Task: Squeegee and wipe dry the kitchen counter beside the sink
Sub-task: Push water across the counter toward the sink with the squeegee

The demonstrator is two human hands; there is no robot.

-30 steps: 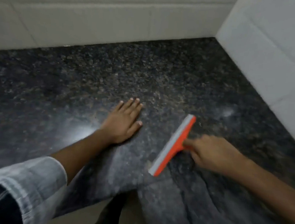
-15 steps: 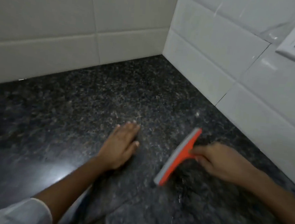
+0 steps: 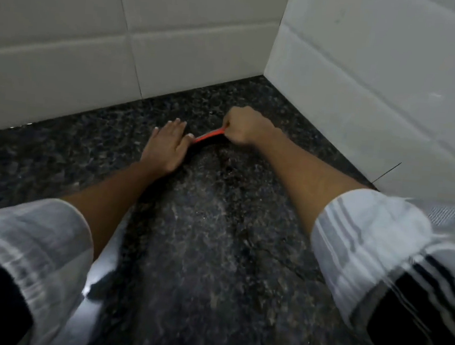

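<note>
Orange squeegee (image 3: 208, 137) is lying low on the dark speckled desk (image 3: 213, 253) near the back corner, only a thin strip of it showing btwn the two hands. Right hand (image 3: 245, 127) is making a tight fist grip on the squeegee's right end, arm stretching fwd w/ striped sleeve (image 3: 374, 240) rolled up. Left hand (image 3: 168, 146) is pressing flat, palm down, fingers spread open & holding nothing, its thumb side just touching the squeegee's left end. Vs 0.5 s ago: right hand has reached further back toward the tiled wall (image 3: 177, 44); squeegee, then well apart from left hand, is now meeting it.
</note>
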